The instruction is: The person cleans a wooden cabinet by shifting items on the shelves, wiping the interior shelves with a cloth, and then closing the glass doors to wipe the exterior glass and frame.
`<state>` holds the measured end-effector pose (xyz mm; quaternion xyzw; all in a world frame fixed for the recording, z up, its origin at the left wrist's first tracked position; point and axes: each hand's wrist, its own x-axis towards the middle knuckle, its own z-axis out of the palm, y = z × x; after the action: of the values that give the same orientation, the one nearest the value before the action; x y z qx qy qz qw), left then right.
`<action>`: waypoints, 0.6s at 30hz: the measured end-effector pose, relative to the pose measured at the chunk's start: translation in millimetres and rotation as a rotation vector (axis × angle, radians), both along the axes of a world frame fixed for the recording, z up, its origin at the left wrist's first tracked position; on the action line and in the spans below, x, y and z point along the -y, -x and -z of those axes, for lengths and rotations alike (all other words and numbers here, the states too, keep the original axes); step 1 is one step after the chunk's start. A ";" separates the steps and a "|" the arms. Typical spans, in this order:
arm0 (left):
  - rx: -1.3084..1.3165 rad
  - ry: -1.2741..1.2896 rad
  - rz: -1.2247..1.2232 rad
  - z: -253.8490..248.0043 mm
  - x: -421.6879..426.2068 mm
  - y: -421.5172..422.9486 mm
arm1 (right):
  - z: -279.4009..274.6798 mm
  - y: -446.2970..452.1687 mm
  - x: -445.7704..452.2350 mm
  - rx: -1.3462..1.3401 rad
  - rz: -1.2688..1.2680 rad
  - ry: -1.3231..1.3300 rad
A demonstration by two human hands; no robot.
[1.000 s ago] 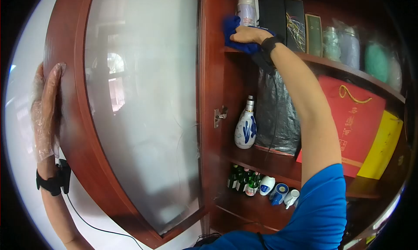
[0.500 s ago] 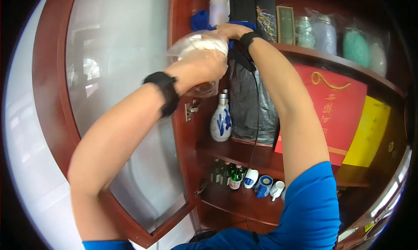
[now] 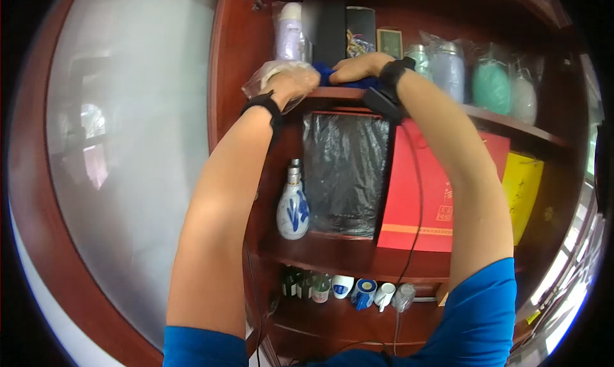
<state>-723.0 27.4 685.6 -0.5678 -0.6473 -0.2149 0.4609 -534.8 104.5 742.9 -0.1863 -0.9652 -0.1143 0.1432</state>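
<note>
My left hand [image 3: 289, 84], in a clear plastic glove, is at the left front edge of the upper shelf [image 3: 336, 93], just below a wrapped lilac bottle [image 3: 290, 37]. Whether its fingers hold anything is hidden by the glove and its angle. Beside it, my right hand [image 3: 361, 67] is closed over a blue cloth [image 3: 325, 74] that lies on the shelf in front of dark boxes [image 3: 327, 31]. A black device is strapped at my right wrist.
Wrapped bottles [image 3: 448, 69] stand at the upper right. Below are a white-and-blue bottle [image 3: 293, 210], a black plastic-wrapped item [image 3: 345, 175], a red bag [image 3: 409, 194] and a yellow bag [image 3: 521, 188]. Cups [image 3: 364, 292] line the lowest shelf. A glass door [image 3: 128, 143] stands at the left.
My left hand has left the door frame and come up to the shelf beside my right hand. My right hand and the cloth have moved rightward along the shelf, away from the lilac bottle.
</note>
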 end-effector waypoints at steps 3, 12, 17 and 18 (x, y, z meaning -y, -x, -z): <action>0.164 -0.095 0.056 -5.2 -18.8 26.1 | -14.6 41.3 -27.0 0.062 -0.064 -0.017; 0.021 -0.053 0.019 -4.8 -0.3 22.3 | -1.6 21.0 15.8 0.013 0.107 0.115; 0.211 -0.046 -0.039 10.3 40.3 -17.9 | -14.7 -62.1 -25.0 0.148 0.341 0.007; 0.124 -0.010 0.002 -0.1 9.7 16.8 | -12.1 -97.5 -36.8 0.235 0.367 -0.061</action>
<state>-739.7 17.7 685.7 -0.5518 -0.6730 -0.2534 0.4223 -437.3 141.4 755.0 -0.3399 -0.9213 -0.1884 0.0123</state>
